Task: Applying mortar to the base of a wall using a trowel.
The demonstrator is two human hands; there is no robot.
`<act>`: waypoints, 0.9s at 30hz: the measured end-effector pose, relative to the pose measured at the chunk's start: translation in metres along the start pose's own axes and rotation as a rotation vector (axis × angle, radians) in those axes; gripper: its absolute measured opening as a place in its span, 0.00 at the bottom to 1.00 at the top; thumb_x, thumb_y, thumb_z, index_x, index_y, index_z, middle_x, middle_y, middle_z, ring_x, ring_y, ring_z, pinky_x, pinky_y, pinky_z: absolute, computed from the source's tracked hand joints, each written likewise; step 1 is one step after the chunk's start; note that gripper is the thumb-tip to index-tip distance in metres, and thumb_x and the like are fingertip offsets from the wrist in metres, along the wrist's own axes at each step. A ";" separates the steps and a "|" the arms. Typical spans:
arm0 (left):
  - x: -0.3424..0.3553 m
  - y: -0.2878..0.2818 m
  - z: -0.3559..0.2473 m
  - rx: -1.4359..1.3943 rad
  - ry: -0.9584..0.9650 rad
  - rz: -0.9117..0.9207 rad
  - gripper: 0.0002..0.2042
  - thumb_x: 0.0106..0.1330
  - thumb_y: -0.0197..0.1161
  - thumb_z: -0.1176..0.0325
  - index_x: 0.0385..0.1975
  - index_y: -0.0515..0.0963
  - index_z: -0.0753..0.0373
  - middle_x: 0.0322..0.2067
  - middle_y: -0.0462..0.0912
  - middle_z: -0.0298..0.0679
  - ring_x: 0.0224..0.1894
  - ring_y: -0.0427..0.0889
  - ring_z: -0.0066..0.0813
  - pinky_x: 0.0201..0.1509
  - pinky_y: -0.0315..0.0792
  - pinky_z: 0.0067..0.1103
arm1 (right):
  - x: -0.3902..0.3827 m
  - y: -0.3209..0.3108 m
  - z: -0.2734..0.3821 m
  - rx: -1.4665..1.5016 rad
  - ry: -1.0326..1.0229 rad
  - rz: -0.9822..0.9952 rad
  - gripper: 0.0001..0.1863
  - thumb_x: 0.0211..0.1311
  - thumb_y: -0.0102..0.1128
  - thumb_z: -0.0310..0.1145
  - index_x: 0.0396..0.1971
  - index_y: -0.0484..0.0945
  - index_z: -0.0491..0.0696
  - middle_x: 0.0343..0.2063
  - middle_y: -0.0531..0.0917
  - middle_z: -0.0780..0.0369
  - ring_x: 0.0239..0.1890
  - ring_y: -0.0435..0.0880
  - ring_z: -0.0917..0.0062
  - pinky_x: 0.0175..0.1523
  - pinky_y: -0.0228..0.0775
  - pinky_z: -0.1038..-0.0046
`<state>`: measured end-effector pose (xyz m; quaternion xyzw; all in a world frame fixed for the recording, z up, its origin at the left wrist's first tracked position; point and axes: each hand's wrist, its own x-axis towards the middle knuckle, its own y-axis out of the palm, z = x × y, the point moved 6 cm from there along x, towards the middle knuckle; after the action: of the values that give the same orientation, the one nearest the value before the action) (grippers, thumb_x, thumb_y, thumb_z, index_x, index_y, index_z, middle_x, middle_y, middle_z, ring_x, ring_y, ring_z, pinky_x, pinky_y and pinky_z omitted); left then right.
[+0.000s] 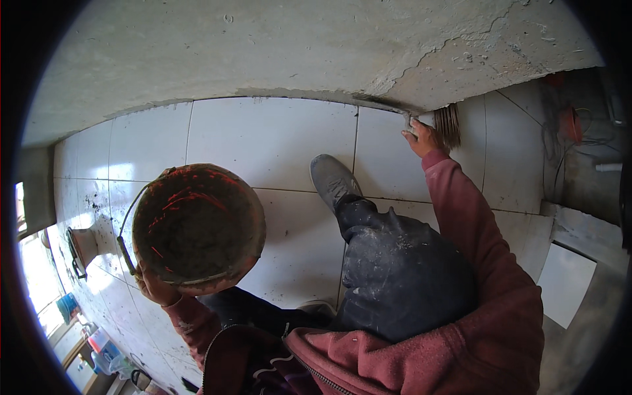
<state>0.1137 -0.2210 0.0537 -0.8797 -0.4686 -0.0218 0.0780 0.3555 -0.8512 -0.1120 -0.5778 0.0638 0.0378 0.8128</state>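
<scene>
Gripped by my left hand (155,286) is the lower left rim of a reddish bucket (251,257), its inside coated with dark grey material, its wire handle hanging at the left side. My right hand (421,137) reaches to the foot of the rough grey wall (276,46), fingers closed around a small grey object (408,120) that I cannot make out clearly. Just right of that hand, a brown bristle brush or broom head (447,125) lies against the wall base. My grey shoe (332,178) rests on the white tiled floor (276,145).
At the far left stands another pail (82,247), near a bright opening with several bottles and containers (105,349) below it. On the right are loose cables with an orange object (571,125), a white pipe (609,166) and a white tile piece (566,283) beside a concrete ledge.
</scene>
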 end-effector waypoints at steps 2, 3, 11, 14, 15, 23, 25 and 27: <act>-0.001 0.000 0.001 0.000 0.007 0.017 0.09 0.60 0.51 0.68 0.33 0.75 0.67 0.28 0.77 0.35 0.28 0.72 0.17 0.30 0.65 0.13 | -0.001 -0.010 0.001 0.059 -0.056 -0.059 0.24 0.50 0.56 0.47 0.43 0.73 0.46 0.37 0.80 0.56 0.40 0.79 0.64 0.45 0.69 0.68; -0.001 0.000 0.002 -0.001 0.005 0.016 0.09 0.60 0.51 0.68 0.33 0.75 0.67 0.28 0.77 0.35 0.28 0.72 0.17 0.30 0.65 0.13 | -0.002 -0.013 -0.001 0.057 -0.057 -0.059 0.24 0.50 0.56 0.47 0.43 0.73 0.46 0.37 0.80 0.56 0.40 0.79 0.64 0.45 0.69 0.68; 0.003 -0.023 0.016 0.035 -0.058 -0.046 0.12 0.60 0.49 0.69 0.36 0.75 0.68 0.33 0.77 0.38 0.33 0.75 0.23 0.38 0.68 0.17 | -0.033 -0.032 0.010 0.056 -0.031 -0.079 0.25 0.51 0.56 0.48 0.43 0.73 0.45 0.35 0.79 0.54 0.37 0.78 0.60 0.43 0.69 0.66; -0.001 -0.007 0.005 -0.096 -0.063 0.016 0.12 0.60 0.48 0.68 0.36 0.74 0.68 0.33 0.77 0.39 0.34 0.75 0.24 0.40 0.68 0.19 | -0.023 -0.009 0.033 -0.049 -0.138 0.022 0.23 0.50 0.55 0.47 0.41 0.73 0.46 0.34 0.79 0.54 0.36 0.78 0.59 0.41 0.69 0.64; -0.001 -0.011 0.008 -0.093 -0.064 0.013 0.12 0.60 0.48 0.68 0.36 0.74 0.68 0.33 0.77 0.39 0.34 0.75 0.24 0.40 0.68 0.19 | -0.017 -0.004 0.037 -0.064 -0.064 0.127 0.21 0.50 0.55 0.46 0.40 0.73 0.47 0.33 0.80 0.54 0.36 0.78 0.59 0.41 0.69 0.63; -0.006 -0.007 0.002 -0.014 -0.064 0.004 0.14 0.61 0.49 0.70 0.42 0.73 0.71 0.34 0.78 0.41 0.33 0.75 0.22 0.36 0.69 0.16 | 0.017 0.001 0.034 -0.095 -0.029 0.068 0.23 0.50 0.55 0.48 0.42 0.73 0.48 0.37 0.79 0.55 0.40 0.77 0.62 0.45 0.67 0.66; -0.004 -0.015 0.007 -0.014 -0.062 -0.002 0.14 0.61 0.49 0.70 0.42 0.73 0.71 0.34 0.78 0.41 0.33 0.75 0.23 0.36 0.69 0.17 | 0.009 -0.012 0.040 -0.002 -0.150 -0.130 0.22 0.50 0.55 0.48 0.39 0.74 0.47 0.33 0.80 0.54 0.36 0.78 0.61 0.43 0.69 0.66; -0.004 -0.018 0.010 -0.023 -0.063 -0.014 0.13 0.61 0.49 0.70 0.41 0.73 0.71 0.34 0.78 0.41 0.33 0.76 0.23 0.36 0.69 0.17 | -0.007 -0.022 0.056 0.064 -0.160 -0.168 0.22 0.50 0.55 0.48 0.39 0.74 0.46 0.31 0.80 0.53 0.35 0.79 0.60 0.41 0.69 0.66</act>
<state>0.0957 -0.2128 0.0454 -0.8775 -0.4766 -0.0002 0.0529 0.3548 -0.8058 -0.0724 -0.5502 -0.0490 0.0134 0.8335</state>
